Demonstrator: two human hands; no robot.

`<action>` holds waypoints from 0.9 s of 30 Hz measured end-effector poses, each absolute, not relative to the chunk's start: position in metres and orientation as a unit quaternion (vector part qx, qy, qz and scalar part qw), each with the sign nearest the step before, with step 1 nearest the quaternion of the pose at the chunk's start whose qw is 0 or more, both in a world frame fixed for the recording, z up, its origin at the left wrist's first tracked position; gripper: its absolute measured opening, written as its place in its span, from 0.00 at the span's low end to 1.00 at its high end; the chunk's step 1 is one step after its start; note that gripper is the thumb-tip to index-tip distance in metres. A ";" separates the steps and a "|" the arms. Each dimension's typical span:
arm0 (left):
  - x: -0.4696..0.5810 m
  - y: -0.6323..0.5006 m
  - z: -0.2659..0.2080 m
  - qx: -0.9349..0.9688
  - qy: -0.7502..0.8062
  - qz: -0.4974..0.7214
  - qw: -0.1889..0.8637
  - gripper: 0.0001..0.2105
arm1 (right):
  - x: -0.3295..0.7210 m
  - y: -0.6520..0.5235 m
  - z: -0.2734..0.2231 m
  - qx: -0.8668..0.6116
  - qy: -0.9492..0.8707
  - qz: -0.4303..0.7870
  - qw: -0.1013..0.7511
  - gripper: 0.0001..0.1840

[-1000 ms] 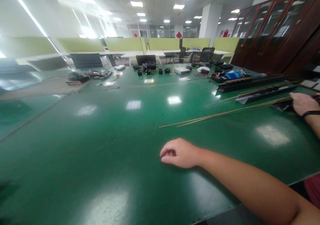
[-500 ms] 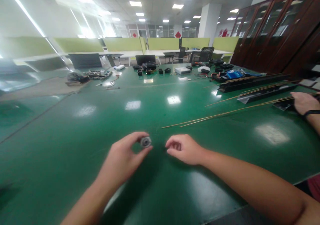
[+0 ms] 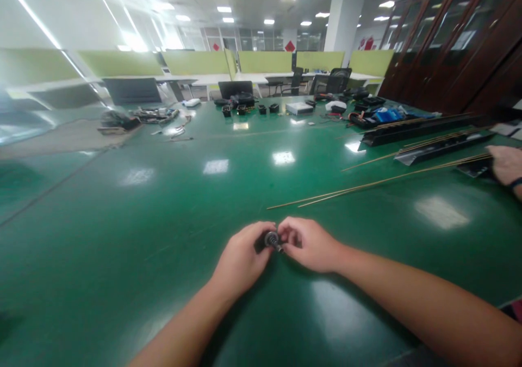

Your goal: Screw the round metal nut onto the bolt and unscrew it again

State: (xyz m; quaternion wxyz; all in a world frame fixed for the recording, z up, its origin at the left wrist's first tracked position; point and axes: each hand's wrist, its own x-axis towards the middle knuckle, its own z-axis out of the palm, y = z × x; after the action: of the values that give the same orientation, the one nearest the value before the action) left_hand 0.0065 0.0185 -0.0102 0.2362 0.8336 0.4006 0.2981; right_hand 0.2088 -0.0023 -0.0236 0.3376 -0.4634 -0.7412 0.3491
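Low over the green table point(image 3: 171, 204), my left hand point(image 3: 244, 255) is closed around a small dark cylindrical part point(image 3: 272, 240). A round grey face with a ribbed, narrowing metal tip on it points toward me and to the right. Its exact kind is not clear. Close against it on the right is my right hand point(image 3: 310, 244), fingers curled and thumb near the metal tip. Whether those fingers touch the tip or pinch something small is hidden. Beyond my hands lie long thin brass-coloured rods point(image 3: 326, 194), running off to the right.
Another person's hand point(image 3: 507, 164) rests on a dark metal channel point(image 3: 475, 167) at the right edge. More dark channels point(image 3: 408, 131) lie behind it. Small black boxes point(image 3: 241, 110), a white box point(image 3: 299, 107) and a blue item point(image 3: 387, 114) stand along the far side.
My left hand has moved right, up to my right hand, and the part has turned so its ribbed tip shows. My right hand has barely moved. The view has shifted slightly.
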 end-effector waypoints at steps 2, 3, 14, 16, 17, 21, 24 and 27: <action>0.009 0.019 -0.009 0.833 0.394 0.300 0.245 0.14 | 0.209 -0.001 -0.024 -0.466 -0.738 0.351 0.341 0.11; 0.010 0.020 -0.008 0.833 0.391 0.304 0.247 0.13 | 0.209 0.000 -0.024 -0.466 -0.735 0.353 0.342 0.11; 0.008 0.029 -0.005 0.828 0.364 0.327 0.274 0.10 | 0.210 0.002 -0.019 -0.479 -0.726 0.373 0.324 0.13; 0.008 0.029 -0.004 0.824 0.365 0.336 0.276 0.11 | 0.210 0.001 -0.019 -0.481 -0.710 0.388 0.338 0.18; 0.008 0.029 -0.005 0.823 0.365 0.339 0.274 0.11 | 0.210 0.001 -0.019 -0.482 -0.699 0.397 0.350 0.21; 0.007 0.029 -0.007 0.824 0.368 0.348 0.255 0.10 | 0.210 0.000 -0.022 -0.473 -0.680 0.414 0.377 0.24; 0.005 0.030 -0.008 0.823 0.372 0.357 0.240 0.10 | 0.209 -0.001 -0.023 -0.475 -0.690 0.402 0.369 0.21; 0.004 0.029 -0.007 0.821 0.371 0.367 0.231 0.11 | 0.208 -0.003 -0.023 -0.476 -0.697 0.395 0.362 0.22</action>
State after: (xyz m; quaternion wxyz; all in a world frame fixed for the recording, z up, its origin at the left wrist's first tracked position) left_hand 0.0035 0.0287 -0.0067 0.2307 0.8213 0.3706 0.3673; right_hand 0.2085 -0.0027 -0.0234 0.3623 -0.4763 -0.6970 0.3950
